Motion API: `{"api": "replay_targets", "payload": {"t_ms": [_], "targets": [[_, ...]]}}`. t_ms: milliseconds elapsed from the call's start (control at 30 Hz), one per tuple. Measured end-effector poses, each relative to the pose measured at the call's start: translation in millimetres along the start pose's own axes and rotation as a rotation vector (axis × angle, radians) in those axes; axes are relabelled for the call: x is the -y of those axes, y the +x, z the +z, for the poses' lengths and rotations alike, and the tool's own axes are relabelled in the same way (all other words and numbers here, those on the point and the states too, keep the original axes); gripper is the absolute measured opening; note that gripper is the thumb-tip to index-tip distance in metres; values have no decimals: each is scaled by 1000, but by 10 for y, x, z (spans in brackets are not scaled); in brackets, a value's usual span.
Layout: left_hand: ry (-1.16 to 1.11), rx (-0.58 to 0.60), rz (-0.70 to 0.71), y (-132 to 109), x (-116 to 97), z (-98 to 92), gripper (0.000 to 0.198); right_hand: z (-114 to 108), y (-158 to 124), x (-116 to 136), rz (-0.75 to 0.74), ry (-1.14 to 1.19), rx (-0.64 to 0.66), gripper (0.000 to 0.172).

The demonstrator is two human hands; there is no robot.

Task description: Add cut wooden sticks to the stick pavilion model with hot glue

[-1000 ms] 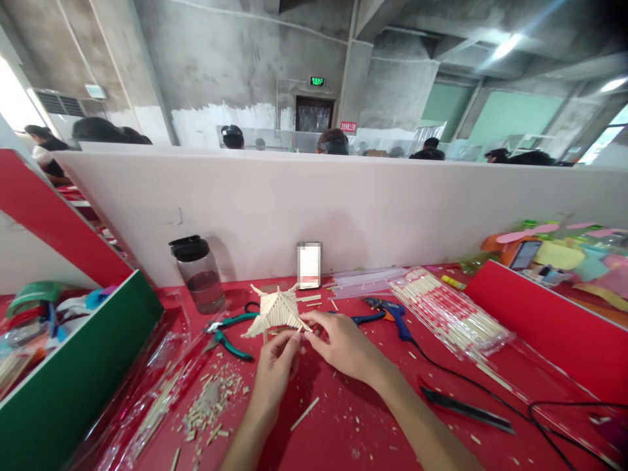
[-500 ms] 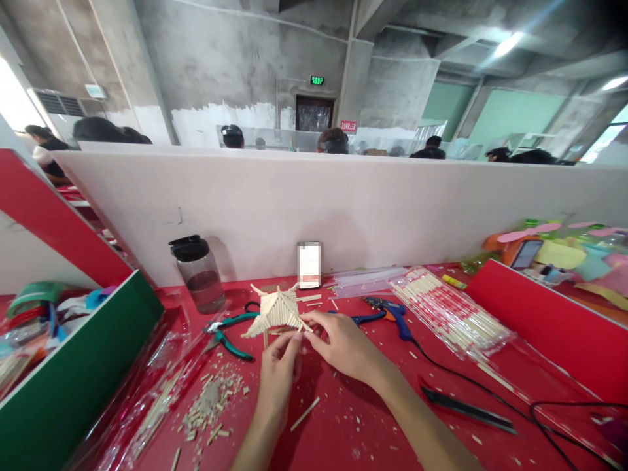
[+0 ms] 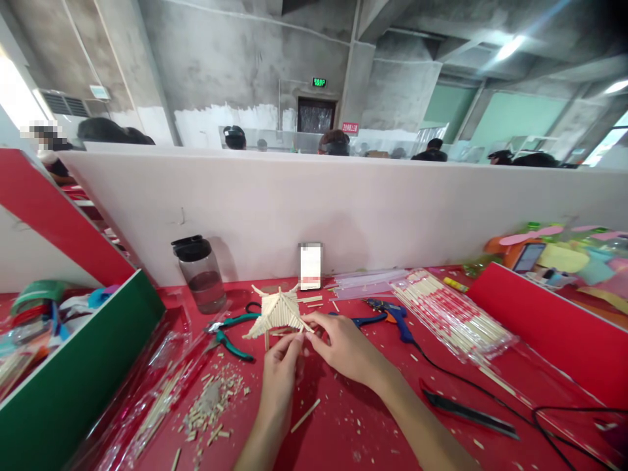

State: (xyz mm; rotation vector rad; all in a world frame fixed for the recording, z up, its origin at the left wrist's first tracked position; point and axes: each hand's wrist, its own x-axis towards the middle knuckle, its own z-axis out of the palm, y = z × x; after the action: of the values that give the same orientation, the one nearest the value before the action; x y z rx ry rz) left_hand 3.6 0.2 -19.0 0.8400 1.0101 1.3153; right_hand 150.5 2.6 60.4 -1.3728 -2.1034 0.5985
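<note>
A small pavilion-like model of pale wooden sticks (image 3: 277,310), with a pointed roof and flared corners, stands on the red table. My left hand (image 3: 284,360) is closed at its near right corner, thumb and finger pinched together; what lies between them is too small to name. Against that same corner, my right hand (image 3: 331,341) is closed with its fingertips on the model's roof edge. Green-handled pliers (image 3: 233,333) lie just left of the model. A blue glue gun (image 3: 396,316) rests to the right.
A water bottle (image 3: 199,275) and an upright phone (image 3: 310,267) stand by the white partition (image 3: 255,209). Stick offcuts (image 3: 210,402) are heaped at left. Bagged sticks (image 3: 451,314), a black cutter knife (image 3: 468,413) and a cable lie right. Boards (image 3: 549,327) flank the table.
The whole view has shifted slightly. Both hands stay at the model's near right corner with almost the same grip.
</note>
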Motion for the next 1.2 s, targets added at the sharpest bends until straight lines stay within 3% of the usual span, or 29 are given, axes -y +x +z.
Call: {"api": "replay_targets", "payload": {"t_ms": [367, 500, 633, 733, 867, 967, 1200], "targets": [[-14, 18, -21, 9, -24, 10, 50, -88, -47, 11, -7, -35, 59, 40], [-17, 5, -38, 7, -31, 21, 53, -260, -70, -16, -19, -43, 92, 44], [-11, 10, -43, -3, -33, 26, 54, -501, -105, -149, 85, -90, 29, 33], [-10, 20, -29, -4, -44, 26, 55, -636, -147, -350, 173, -248, 11, 25], [-6, 25, -41, -17, -64, 29, 56, -692, -193, -647, 291, -448, 137, 17], [1, 14, -43, -36, -73, 34, 54, -687, -215, -768, 336, -474, 191, 13], [21, 21, -26, -44, -93, 48, 54, -588, -277, -628, 342, -467, 428, 3]]}}
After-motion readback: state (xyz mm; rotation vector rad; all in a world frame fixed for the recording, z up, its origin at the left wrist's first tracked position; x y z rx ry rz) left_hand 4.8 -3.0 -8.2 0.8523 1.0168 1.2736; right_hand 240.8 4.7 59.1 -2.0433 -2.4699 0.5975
